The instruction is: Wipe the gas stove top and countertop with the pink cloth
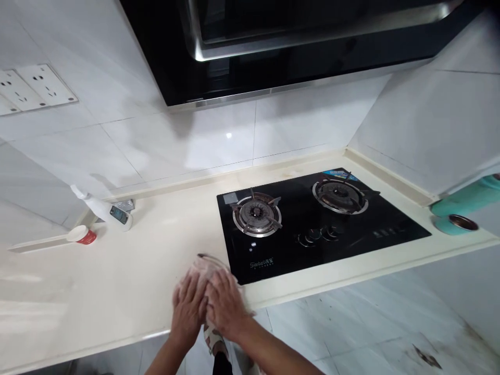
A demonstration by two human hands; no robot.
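Observation:
Both hands press on a pale pinkish cloth (208, 264) at the front of the countertop, beside the stove's near left corner. My left hand (189, 304) lies over the cloth's left part, its fingers bent down onto it. Touching it, my right hand (225, 302) grips the cloth's right part, close to the counter's front edge. Much of the cloth is hidden under the hands. Right of them is a black glass gas stove (281, 255) with two burners and control knobs.
A white spray bottle (103, 211) and a red-and-white paper cup (84, 235) stand at the back left of the cream countertop (117, 291). A black range hood (273, 62) overhangs the stove. Teal containers (451, 225) sit at the right end. Sockets (47, 86) are on the left wall.

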